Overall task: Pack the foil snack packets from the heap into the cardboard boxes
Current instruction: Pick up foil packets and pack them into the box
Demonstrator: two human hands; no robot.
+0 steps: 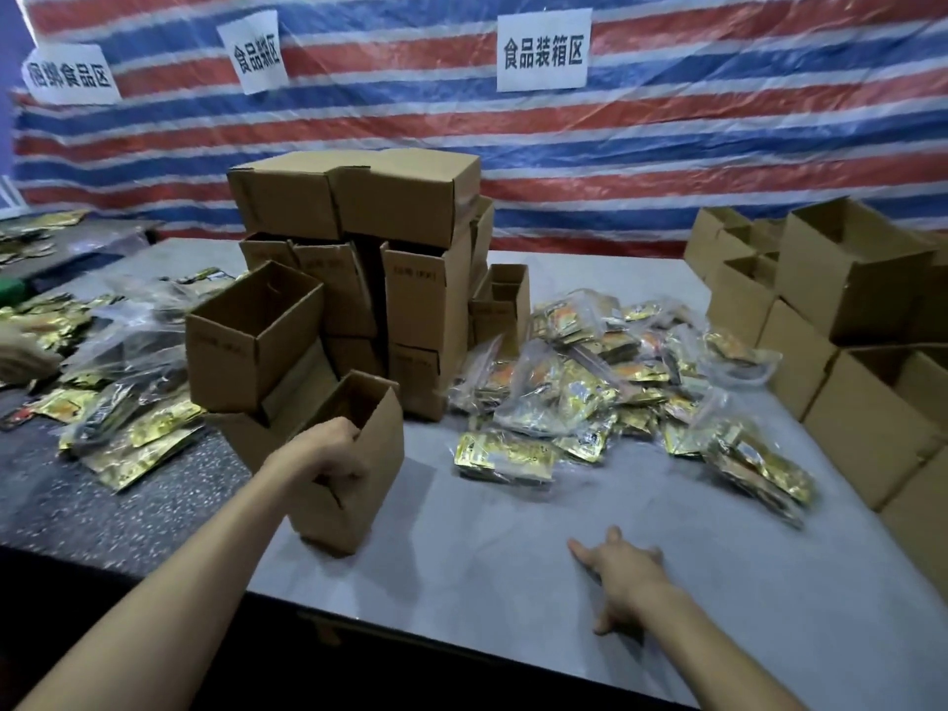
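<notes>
Brown cardboard box [359,490] is being steadied, likely for filling, by the left hand [336,454] gripping its rim, while the right hand [623,572] is spreading flat and empty over the grey worktop [487,536]

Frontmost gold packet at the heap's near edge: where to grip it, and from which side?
Probably best: pinch the packet by its near edge, coming from the front with the right hand, which is open. It lies flat, its near side faces bare table, and its far side butts the heap. The left hand grips a box.
</notes>
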